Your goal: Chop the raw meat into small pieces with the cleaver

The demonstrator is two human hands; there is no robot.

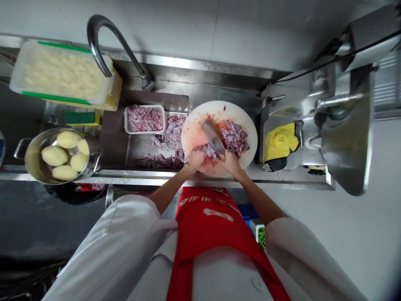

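A round white cutting board point(200, 113) with red stains lies in front of me. My right hand point(230, 162) is closed round the handle of a broad cleaver point(213, 136), whose blade points up and to the left over the board. Left of the blade, my left hand point(197, 158) is closed on raw meat point(210, 151) at the board's near edge. A heap of cut meat point(236, 136) sits on the right part of the board. More raw pieces point(173, 131) lie in the metal sink beside it, next to a white basket point(125, 121) of meat.
A curved faucet point(119, 37) rises behind the sink. On the left are a lidded container point(108, 94), a green and yellow sponge point(82, 118) and a pot point(31, 156) of peeled potatoes. At right, a slicing machine point(344, 138) stands by a yellow cloth point(281, 141).
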